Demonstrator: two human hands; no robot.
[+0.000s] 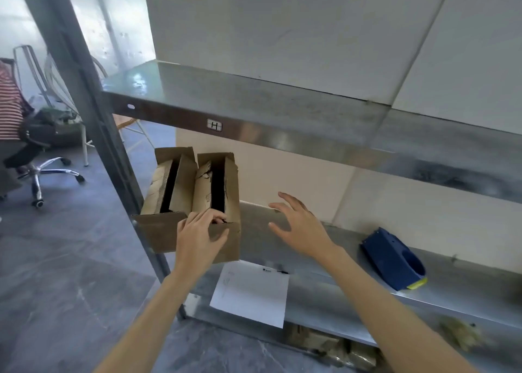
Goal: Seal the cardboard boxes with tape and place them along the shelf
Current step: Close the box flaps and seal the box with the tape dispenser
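Both hands are at the shelf's (466, 285) left end. The left hand (202, 237) curls its fingers over the near rim of a cardboard box (217, 186); the right hand (299, 225) hovers spread and empty just beside it. The flaps are unsealed, so closing them probably comes next, then the tape dispenser (394, 259) farther right.

The shelf (254, 98) is bare grey metal, brushed and dully reflective, with smudges. On it, the boxes (180, 186) are brown cardboard, matt and rough, torn at the flap edges. The paper (251, 293) at the shelf's front is white and matt. The dispenser (392, 257) on the shelf is smooth blue plastic. Left of the shelf, the floor (70, 273) looks like grey, faintly glossy stone.
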